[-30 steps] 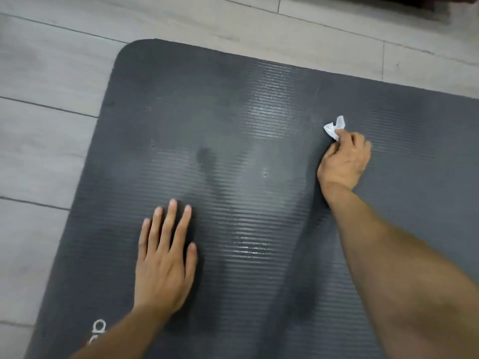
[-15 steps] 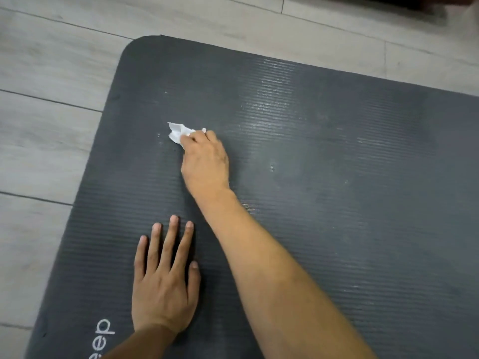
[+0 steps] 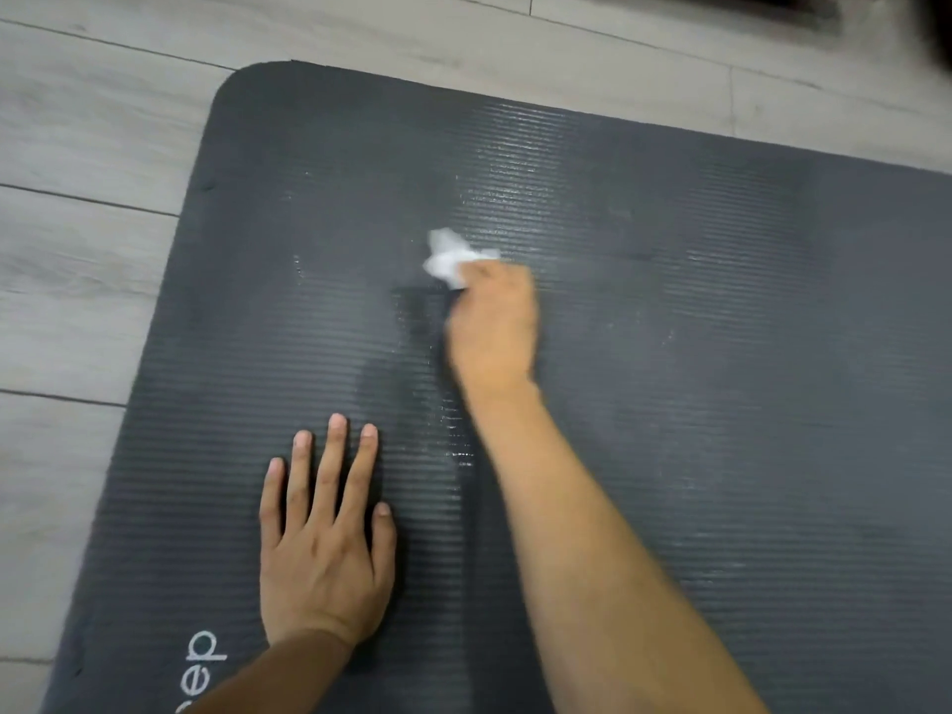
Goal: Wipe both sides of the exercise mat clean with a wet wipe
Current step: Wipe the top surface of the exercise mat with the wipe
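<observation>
So the exercise mat (image 3: 721, 378) is this dark grey ribbed foam one, lying flat on a pale wood-look plank floor (image 3: 77, 249). It fills most of the view, with its rounded corner up around 11 o'clock and the floor showing along the top and the 9 o'clock side.

The right hand (image 3: 492, 327) sits near the middle of the view, a touch toward 12 o'clock, and it's motion-blurred. Its fingers are curled over a scrunched-up white wet wipe (image 3: 453, 260), holding it down against the mat. Most of the wipe pokes out past the fingertips on the 11 o'clock side. The forearm runs back toward 5 o'clock.

The left hand (image 3: 324, 548) is down at about 7 o'clock, palm flat on the mat, fingers straight and slightly spread, pointing to 12 o'clock. Not gripping anything, just pressing on the surface.

There are shiny damp-looking streaks on the ridges, some just beyond the wipe and more between the two hands. Some white lettering (image 3: 203, 672) is printed on the mat near its 7 o'clock edge, partly cut off, so I can't read the whole word.
</observation>
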`<state>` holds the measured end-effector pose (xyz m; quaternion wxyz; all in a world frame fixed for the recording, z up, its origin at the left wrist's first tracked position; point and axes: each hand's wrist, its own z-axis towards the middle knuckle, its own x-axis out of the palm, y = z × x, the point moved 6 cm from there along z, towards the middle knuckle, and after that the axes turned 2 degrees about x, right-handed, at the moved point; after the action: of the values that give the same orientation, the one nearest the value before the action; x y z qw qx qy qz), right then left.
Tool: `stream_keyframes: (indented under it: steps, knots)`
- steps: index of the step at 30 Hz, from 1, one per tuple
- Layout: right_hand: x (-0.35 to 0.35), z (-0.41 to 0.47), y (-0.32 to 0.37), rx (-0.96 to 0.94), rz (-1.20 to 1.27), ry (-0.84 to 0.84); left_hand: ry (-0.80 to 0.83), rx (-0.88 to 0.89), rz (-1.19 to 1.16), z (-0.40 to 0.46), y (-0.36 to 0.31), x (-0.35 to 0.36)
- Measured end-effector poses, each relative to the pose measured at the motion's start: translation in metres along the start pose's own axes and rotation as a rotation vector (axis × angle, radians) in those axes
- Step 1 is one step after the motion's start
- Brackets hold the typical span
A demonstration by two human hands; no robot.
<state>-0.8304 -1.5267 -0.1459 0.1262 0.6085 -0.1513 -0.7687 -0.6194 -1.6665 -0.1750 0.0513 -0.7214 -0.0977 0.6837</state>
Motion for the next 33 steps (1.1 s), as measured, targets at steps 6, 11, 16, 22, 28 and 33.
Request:
stream_keyframes:
  steps: [6,11,16,22,28,33]
  knots:
    - [-0.005,-0.018,-0.001,-0.408,-0.023,0.092,-0.015,0.01,0.027,0.0,0.001,-0.001]
    - [-0.094,-0.002,-0.174,0.314,-0.248,-0.051,-0.033,0.008,0.024,0.001,-0.002,0.0]
    - [-0.027,-0.021,-0.029,-0.027,0.082,-0.008,-0.045,0.014,0.04,0.0,-0.001,0.0]
    - [-0.011,-0.055,0.007,-0.521,-0.071,0.079,-0.071,0.012,0.02,0.001,0.0,-0.001]
    - [-0.094,-0.044,-0.169,0.269,-0.278,-0.106,-0.064,0.004,0.02,0.001,-0.001,-0.001]
    - [-0.027,-0.063,-0.019,-0.074,0.103,-0.029,-0.065,0.001,0.017,0.001,0.0,0.0]
